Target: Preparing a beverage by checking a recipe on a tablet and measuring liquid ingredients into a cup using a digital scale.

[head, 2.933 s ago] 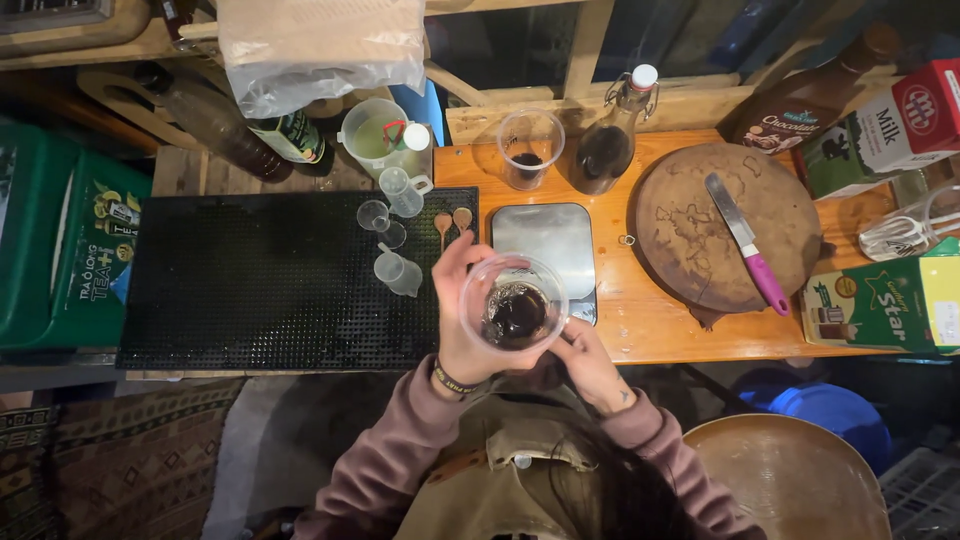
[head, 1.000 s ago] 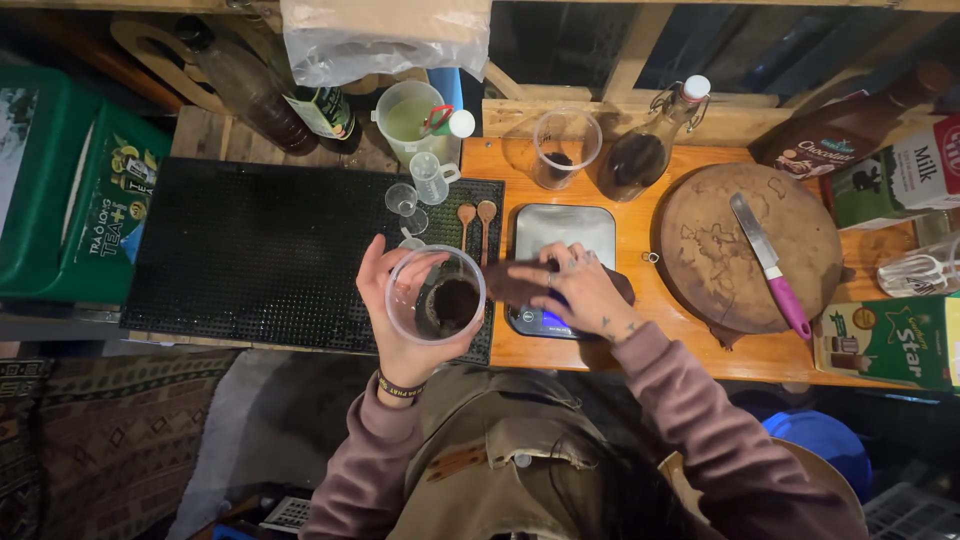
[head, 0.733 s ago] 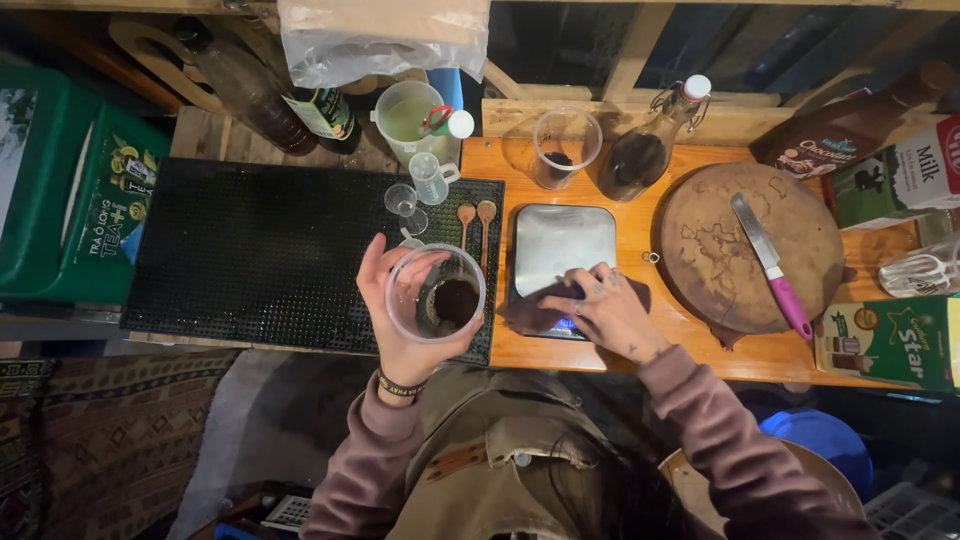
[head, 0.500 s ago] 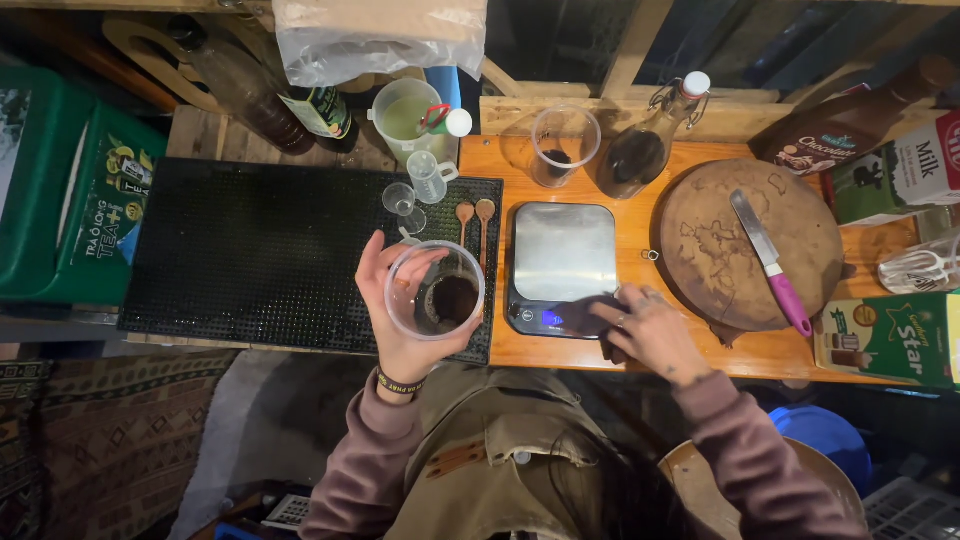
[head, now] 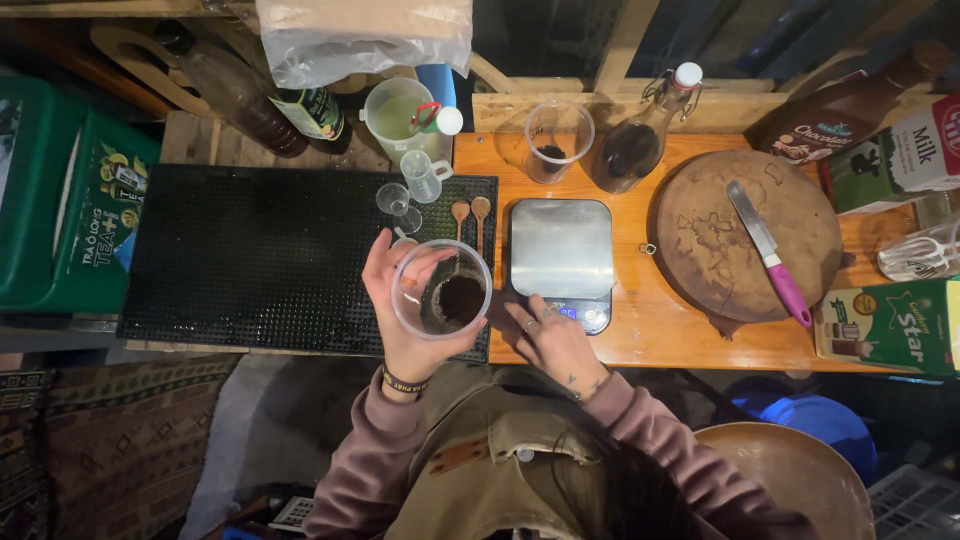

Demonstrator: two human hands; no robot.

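Left hand (head: 400, 310) grips the cup (head: 442, 290); right hand (head: 552, 338) seemingly touches the scale (head: 560, 250).

The wooden counter (head: 690, 335) carries a black rubber mat (head: 250, 260), a digital scale (head: 560, 258) and a round wooden board (head: 745, 235) with a pink-handled knife (head: 768, 250). Two wooden spoons (head: 470, 215) lie at the mat's edge, probably on it.

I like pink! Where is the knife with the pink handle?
The knife lies on the round wooden board, right of the scale.
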